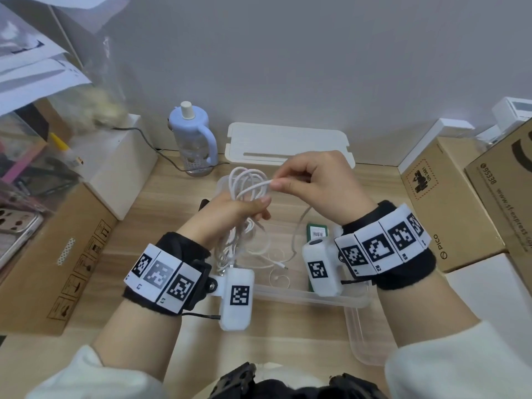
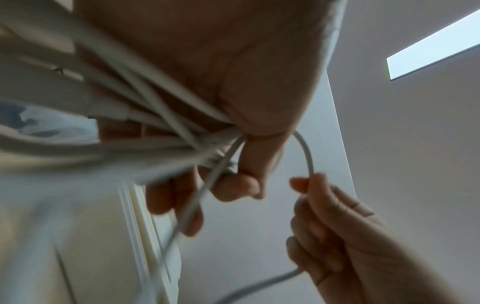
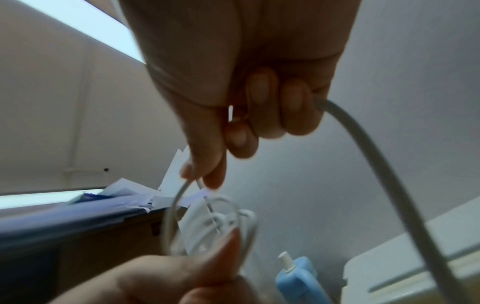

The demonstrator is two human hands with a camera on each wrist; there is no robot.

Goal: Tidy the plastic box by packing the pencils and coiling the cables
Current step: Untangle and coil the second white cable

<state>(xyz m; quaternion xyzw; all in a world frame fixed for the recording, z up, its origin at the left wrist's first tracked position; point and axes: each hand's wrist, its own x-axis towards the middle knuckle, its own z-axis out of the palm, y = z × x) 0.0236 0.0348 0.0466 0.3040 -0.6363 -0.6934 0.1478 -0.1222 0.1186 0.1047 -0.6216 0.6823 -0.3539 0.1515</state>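
Wrist cameras sit lowest in the head view; above them, at centre frame, the left hand (image 1: 230,210) clamps the gathered loops of the white cable (image 1: 247,182) so they cannot spring apart; the right hand (image 1: 311,182) pinches 1 strand, probably to wrap it; the plastic box (image 1: 311,296) lies beneath, its contents mostly hidden; pencils cannot be seen.
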